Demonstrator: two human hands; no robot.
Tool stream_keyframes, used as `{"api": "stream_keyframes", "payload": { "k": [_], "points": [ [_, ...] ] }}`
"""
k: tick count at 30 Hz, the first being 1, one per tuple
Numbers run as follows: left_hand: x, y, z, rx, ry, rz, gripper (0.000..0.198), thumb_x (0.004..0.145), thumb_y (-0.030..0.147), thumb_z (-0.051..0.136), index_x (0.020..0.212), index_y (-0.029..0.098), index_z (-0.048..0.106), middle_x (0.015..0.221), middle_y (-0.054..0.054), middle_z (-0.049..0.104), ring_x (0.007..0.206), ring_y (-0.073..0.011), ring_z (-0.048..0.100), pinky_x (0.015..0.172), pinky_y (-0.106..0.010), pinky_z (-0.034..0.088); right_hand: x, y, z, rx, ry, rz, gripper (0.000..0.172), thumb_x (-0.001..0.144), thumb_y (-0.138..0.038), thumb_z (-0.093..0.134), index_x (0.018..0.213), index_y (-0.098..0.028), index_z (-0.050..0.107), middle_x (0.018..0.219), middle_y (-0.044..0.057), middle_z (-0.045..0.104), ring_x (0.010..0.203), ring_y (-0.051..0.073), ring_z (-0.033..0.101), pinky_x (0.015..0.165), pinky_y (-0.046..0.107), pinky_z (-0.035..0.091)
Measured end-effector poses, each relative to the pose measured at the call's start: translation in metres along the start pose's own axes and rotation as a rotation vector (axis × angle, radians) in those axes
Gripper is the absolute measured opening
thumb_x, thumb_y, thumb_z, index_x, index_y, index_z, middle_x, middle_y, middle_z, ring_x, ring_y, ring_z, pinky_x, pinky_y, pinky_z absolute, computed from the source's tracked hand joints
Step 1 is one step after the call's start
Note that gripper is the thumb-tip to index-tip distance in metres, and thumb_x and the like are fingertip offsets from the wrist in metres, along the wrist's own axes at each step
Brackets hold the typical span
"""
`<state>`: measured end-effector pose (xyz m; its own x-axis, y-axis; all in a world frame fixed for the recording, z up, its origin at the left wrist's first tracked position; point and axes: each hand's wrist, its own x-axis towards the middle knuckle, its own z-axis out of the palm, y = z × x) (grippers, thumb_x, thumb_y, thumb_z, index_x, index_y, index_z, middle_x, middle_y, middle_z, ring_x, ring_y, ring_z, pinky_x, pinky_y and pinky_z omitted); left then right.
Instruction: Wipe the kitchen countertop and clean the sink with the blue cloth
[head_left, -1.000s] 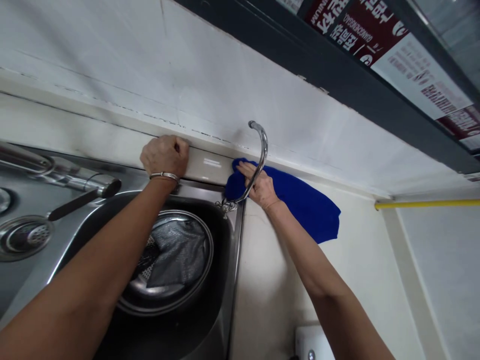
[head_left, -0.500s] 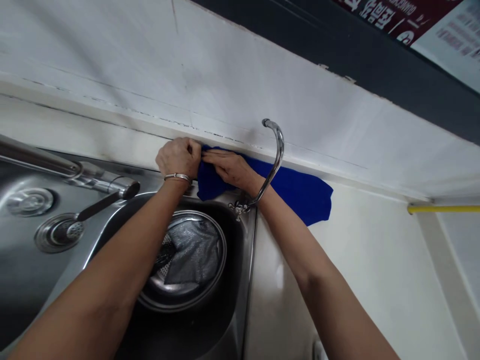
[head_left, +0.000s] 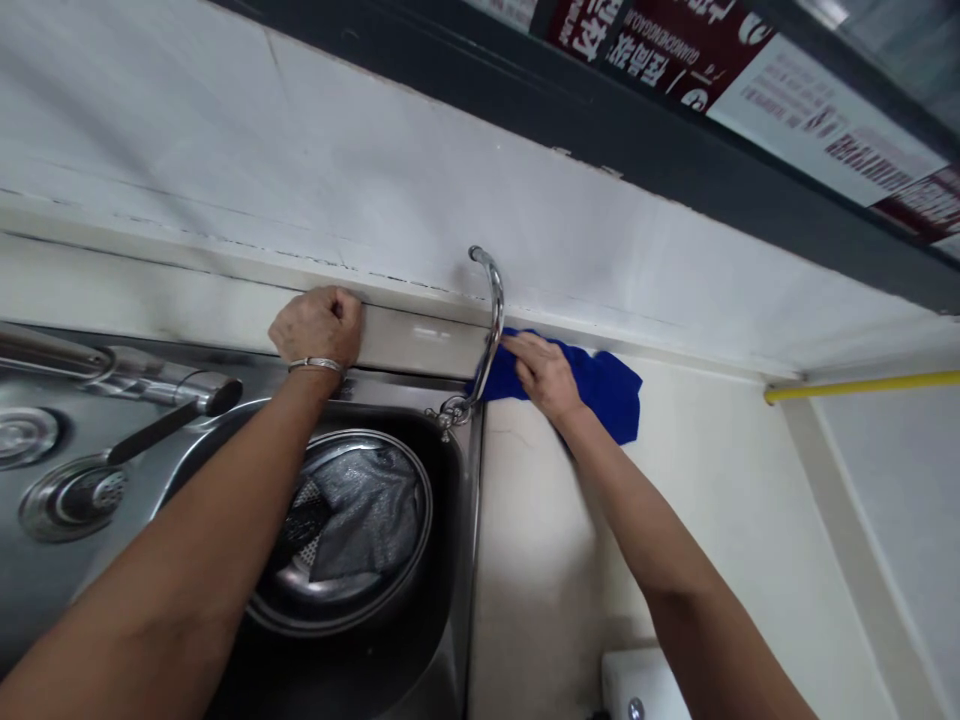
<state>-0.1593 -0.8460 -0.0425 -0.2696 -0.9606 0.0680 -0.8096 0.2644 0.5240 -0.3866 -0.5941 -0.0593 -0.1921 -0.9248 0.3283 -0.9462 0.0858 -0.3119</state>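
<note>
Cloth (head_left: 619, 390) shifted rightward, right hand (head_left: 547, 378) flat atop, fingers together, left hand (head_left: 319, 328) still fisted

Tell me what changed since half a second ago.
The right hand moved rightward, away from the left hand and past the curved spout, drawing the left end of the blue cloth along and bunching it. It is still on the cloth. The left hand stays a fist behind the sink.

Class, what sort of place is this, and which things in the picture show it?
Most likely a kitchen: there is a steel sink with a round metal vessel in it, a curved metal tap at its back corner, and a pale countertop alongside.
</note>
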Motion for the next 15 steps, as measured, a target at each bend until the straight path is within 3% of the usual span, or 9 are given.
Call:
{"api": "stream_keyframes", "payload": {
  "k": [4,8,11,15],
  "points": [
    [0.000,0.000,0.000,0.029,-0.001,0.010,0.048,0.095,0.041,0.036,0.104,0.019,0.078,0.107,-0.018,0.074,0.104,-0.0380,0.065,0.084,-0.047,0.045,-0.072,0.044,-0.043,-0.126,0.108,0.127,0.047,0.102,-0.021,0.036,0.138,-0.020,0.066,0.136,0.013,0.071,0.131,0.028,0.064,0.114,0.047,0.053],
    [-0.001,0.001,0.005,0.046,0.018,0.020,0.048,0.096,0.039,0.035,0.104,0.018,0.077,0.110,-0.019,0.074,0.106,-0.0352,0.065,0.087,-0.045,0.046,-0.104,0.060,-0.050,-0.262,0.171,0.214,0.049,0.100,-0.023,0.039,0.143,-0.015,0.061,0.139,0.016,0.067,0.133,0.034,0.060,0.112,0.063,0.052],
    [-0.001,0.000,0.008,0.037,0.030,0.026,0.049,0.098,0.039,0.034,0.105,0.018,0.077,0.111,-0.020,0.073,0.107,-0.0358,0.064,0.088,-0.045,0.046,-0.091,0.043,-0.031,-0.269,0.210,0.205,0.049,0.098,-0.020,0.040,0.143,-0.014,0.061,0.138,0.018,0.068,0.133,0.035,0.060,0.108,0.065,0.053],
    [-0.002,0.000,0.009,0.047,0.008,0.052,0.050,0.098,0.038,0.031,0.107,0.018,0.077,0.112,-0.019,0.073,0.107,-0.0349,0.063,0.089,-0.045,0.045,-0.031,-0.004,0.006,-0.087,0.057,0.037,0.052,0.098,-0.016,0.040,0.146,-0.019,0.059,0.139,0.012,0.067,0.134,0.029,0.059,0.114,0.055,0.050]
  ]
}}
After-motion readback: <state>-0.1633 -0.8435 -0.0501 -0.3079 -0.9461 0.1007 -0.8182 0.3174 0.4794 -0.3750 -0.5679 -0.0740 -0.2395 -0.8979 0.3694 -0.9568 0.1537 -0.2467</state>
